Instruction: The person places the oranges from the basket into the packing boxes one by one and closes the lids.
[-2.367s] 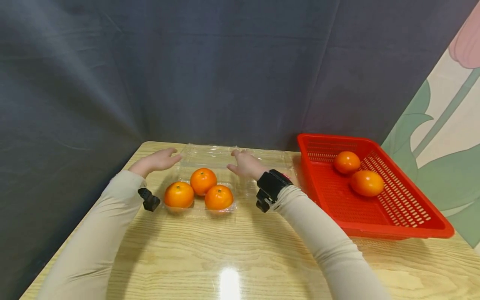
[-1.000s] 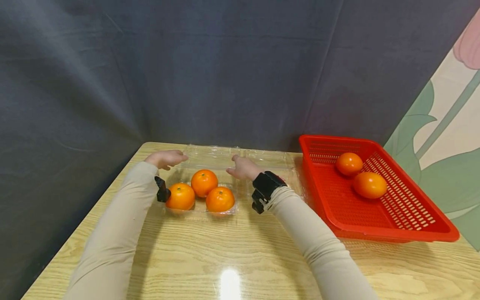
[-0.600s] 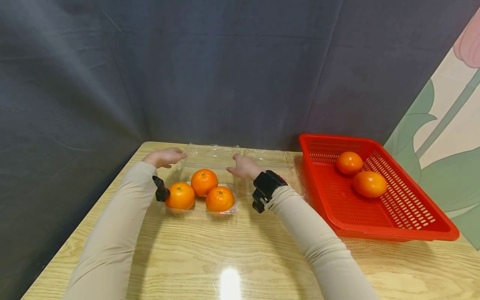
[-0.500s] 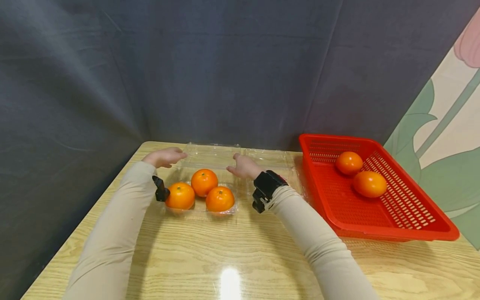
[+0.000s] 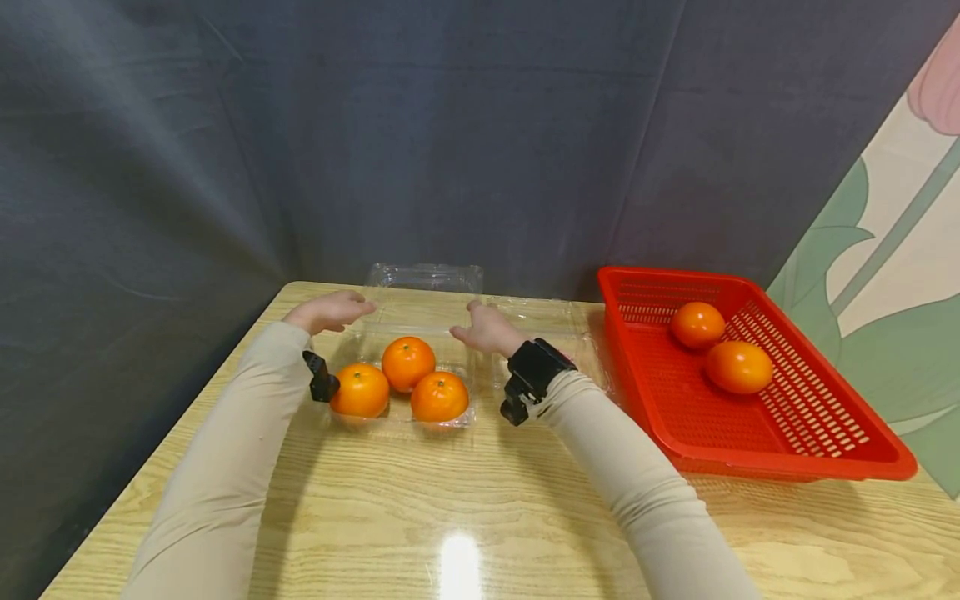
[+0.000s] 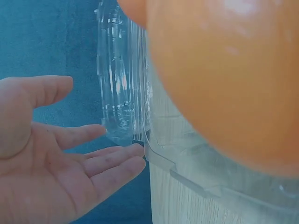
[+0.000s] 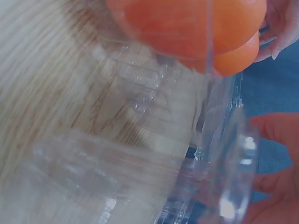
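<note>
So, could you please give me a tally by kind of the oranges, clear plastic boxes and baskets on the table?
Oranges: 5
Clear plastic boxes: 2
Red basket: 1
Total: 8

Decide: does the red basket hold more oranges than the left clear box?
No, three oranges sit in the left clear box, two in the red basket.
</note>
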The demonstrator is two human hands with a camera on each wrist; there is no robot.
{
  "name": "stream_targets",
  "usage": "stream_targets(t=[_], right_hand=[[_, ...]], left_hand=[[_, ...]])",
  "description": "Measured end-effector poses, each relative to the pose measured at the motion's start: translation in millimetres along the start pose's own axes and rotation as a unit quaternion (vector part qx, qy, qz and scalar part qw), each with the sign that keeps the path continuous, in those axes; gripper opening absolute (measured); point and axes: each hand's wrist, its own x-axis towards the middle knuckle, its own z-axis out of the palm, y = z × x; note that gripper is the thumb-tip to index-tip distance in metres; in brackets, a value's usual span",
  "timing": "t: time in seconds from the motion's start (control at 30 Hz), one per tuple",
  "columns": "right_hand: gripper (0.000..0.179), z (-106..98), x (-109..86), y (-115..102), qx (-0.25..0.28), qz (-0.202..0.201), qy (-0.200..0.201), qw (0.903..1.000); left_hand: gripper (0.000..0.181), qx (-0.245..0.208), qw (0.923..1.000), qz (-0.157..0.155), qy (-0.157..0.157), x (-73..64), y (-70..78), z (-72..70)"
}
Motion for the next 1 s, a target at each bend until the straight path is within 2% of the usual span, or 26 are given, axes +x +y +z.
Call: stream_targets(t=[0.17,0.2,0.3,0.4,0.43,0.63,1.0], right_hand=[[0.065,3.1,7.0,4.9,0.019,-0.014,0.015,0.9996],[0.069,9.5,17.9,15.5,0.022,-0.032,0.033,0.9987],[0.072,14.0,27.4,22.8,0.032,-0.036,0.045,0.9978],[0.068,14.3,33.8,24.6,0.058,-0.021,0.047,0.997],[0.065,7.8,23.5,14.3,0.065,-0.003,0.037,0.9972],[0.063,-2.3,2.6,-0.6,0.083,0.001,0.062,0.9947],[0.074,-1.8,4.1,2.8,0.08,0.028,0.087,0.9926]], left_hand=[[0.071,-0.007,0.9999,-0.008,0.011,-0.6,1.1,0.0],[0.072,-0.009,0.9998,-0.009,0.013,-1.1,1.5,0.0],[0.074,-0.015,0.9996,-0.01,0.02,-2.0,2.4,-0.2],[0.076,-0.022,0.9994,-0.01,0.023,-2.5,2.7,-0.4],[0.077,-0.026,0.9993,-0.011,0.023,-2.5,2.5,-0.5],[0.081,-0.044,0.9984,-0.021,0.028,-2.3,1.2,-1.0],[0.078,-0.076,0.9968,-0.001,0.027,-7.3,-0.2,-0.3]])
